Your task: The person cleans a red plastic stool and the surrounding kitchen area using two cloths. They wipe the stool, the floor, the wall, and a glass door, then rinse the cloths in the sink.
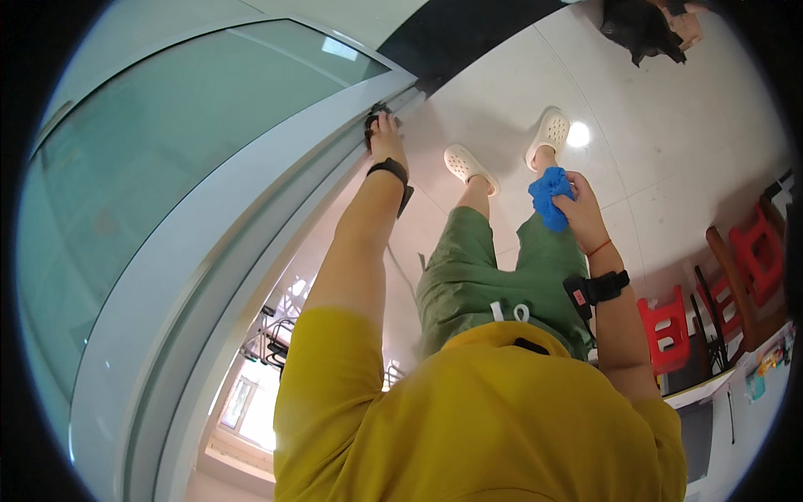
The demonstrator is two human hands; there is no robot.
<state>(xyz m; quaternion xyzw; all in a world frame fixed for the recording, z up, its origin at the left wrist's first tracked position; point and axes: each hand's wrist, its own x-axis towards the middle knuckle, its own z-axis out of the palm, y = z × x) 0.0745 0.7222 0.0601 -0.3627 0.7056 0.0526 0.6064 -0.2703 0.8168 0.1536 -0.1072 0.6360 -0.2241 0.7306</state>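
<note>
My left hand (386, 141) reaches forward to the edge of a framed glass door (282, 135). Its fingers are curled on a dark fitting (369, 135) there, possibly a handle, mostly covered by the hand. In front of my right thigh, my right hand (584, 210) holds a crumpled blue cloth (549, 199) between thumb and fingers. The cloth hangs free of the door. Black bands circle both wrists.
Pale floor tiles (627, 138) lie under my cream clogs (552, 128). A dark floor strip (458, 37) runs past the door's end. At the right are red plastic stools (668, 332) beside a white table (746, 408). A black bag (643, 31) lies at the far right.
</note>
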